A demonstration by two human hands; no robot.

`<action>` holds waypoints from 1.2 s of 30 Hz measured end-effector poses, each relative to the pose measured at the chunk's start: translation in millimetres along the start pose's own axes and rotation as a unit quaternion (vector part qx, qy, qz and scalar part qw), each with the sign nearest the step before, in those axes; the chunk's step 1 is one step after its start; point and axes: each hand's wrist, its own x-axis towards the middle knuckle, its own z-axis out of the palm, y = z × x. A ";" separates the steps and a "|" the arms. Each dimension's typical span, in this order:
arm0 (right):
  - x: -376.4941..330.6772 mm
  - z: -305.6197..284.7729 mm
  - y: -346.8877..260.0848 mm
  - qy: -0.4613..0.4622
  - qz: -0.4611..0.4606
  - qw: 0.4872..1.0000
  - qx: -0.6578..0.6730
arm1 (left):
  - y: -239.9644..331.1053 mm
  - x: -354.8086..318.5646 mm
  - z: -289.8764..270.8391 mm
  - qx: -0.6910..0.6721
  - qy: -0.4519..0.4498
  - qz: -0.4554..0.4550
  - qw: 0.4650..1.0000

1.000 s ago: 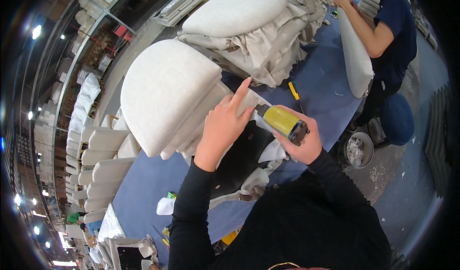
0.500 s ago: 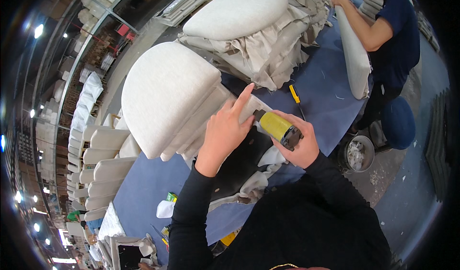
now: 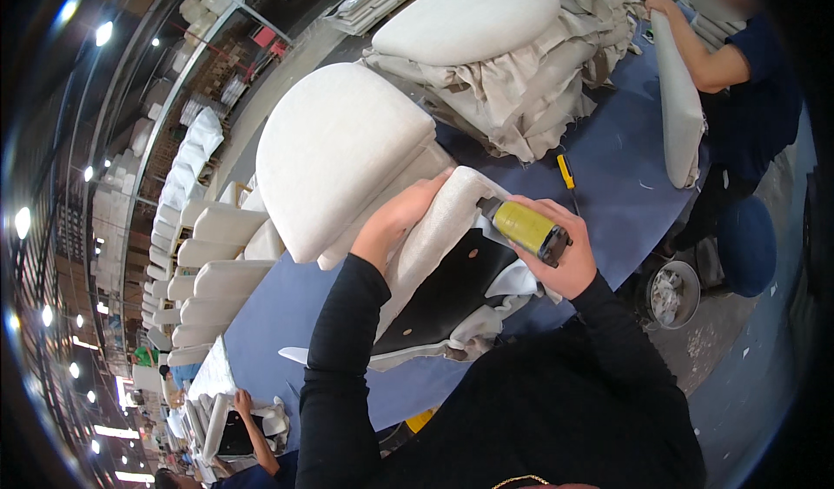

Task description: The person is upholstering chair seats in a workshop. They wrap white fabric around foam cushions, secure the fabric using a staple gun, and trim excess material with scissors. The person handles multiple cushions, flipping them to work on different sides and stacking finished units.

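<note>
My right hand is closed around a yellow and black staple gun. Its nose rests at the edge of a seat cushion lying underside up, with light fabric folded over its rim. The cushion's black underside shows several small holes. Along the far left rim, my left hand grips the fabric-covered edge, its fingertips partly hidden. Loose fabric is bunched along the cushion's near right side.
Finished light cushions are stacked beyond my left hand. Behind them stands another cushion pile with draped fabric. A yellow-handled screwdriver lies on the blue table. A co-worker holds a panel at right, near a metal bucket.
My left hand has gone from an outstretched index finger to gripping the cushion's edge, where the fabric is now folded up. The view has shifted, and a co-worker's arm appears at lower left.
</note>
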 end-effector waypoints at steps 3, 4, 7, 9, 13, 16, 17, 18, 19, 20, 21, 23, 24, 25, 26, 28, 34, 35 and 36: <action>-2.2 1.5 -3.2 -0.005 0.000 1.000 -0.012 | -2.2 -7.5 10.8 -0.039 0.028 0.011 0.999; -3.0 3.2 -1.5 -0.003 0.000 1.000 -0.007 | -3.9 -8.2 9.3 0.013 0.053 0.015 0.998; -7.0 5.3 4.3 0.006 -0.002 1.000 -0.004 | -6.2 -11.0 15.0 0.145 0.119 0.070 0.980; -6.2 6.7 3.8 0.015 -0.010 1.000 -0.009 | -1.9 -24.3 30.6 0.202 0.160 0.161 0.953; -2.7 4.8 9.0 0.019 0.038 0.999 -0.006 | 18.4 -43.4 57.9 0.312 0.202 0.203 0.906; -2.0 3.2 9.2 0.024 0.029 0.999 -0.020 | 21.4 -46.5 66.1 0.350 0.226 0.237 0.878; -2.9 3.0 8.5 0.024 0.036 0.999 -0.016 | 22.0 -47.1 66.9 0.358 0.229 0.240 0.873; -3.3 3.1 8.1 0.025 0.043 0.999 -0.012 | 23.1 -46.5 66.8 0.368 0.232 0.243 0.867; -3.8 3.1 7.4 0.026 0.050 0.998 -0.009 | 23.1 -46.4 66.9 0.369 0.236 0.245 0.865; -4.8 3.3 6.5 0.029 0.046 0.998 -0.008 | 22.2 -46.6 67.1 0.369 0.241 0.246 0.863; -7.7 4.0 5.7 0.030 0.044 0.999 -0.008 | 20.2 -46.5 67.8 0.369 0.245 0.245 0.862; -11.7 5.8 4.8 0.029 0.042 0.999 0.002 | 17.3 -46.6 64.4 0.362 0.249 0.249 0.863; -12.7 7.5 4.3 0.027 0.041 0.999 0.011 | 16.1 -46.7 62.8 0.359 0.252 0.251 0.863; -13.4 8.9 3.5 0.025 0.040 0.999 0.020 | 15.0 -46.7 62.3 0.359 0.253 0.252 0.862; -13.5 10.0 1.8 0.026 0.033 0.999 0.018 | 13.8 -46.9 62.2 0.360 0.254 0.252 0.862; -12.1 12.2 -1.1 0.025 0.019 0.999 0.015 | 13.5 -48.1 61.6 0.361 0.254 0.248 0.863; -12.9 17.2 5.8 0.008 0.027 0.999 0.016 | 15.3 -52.9 62.5 0.353 0.250 0.245 0.868; -12.9 17.6 5.3 0.008 0.025 1.000 0.013 | 15.0 -53.5 63.6 0.351 0.251 0.248 0.867; -12.2 18.8 4.3 0.007 0.023 1.000 0.011 | 14.9 -54.1 63.9 0.349 0.252 0.251 0.867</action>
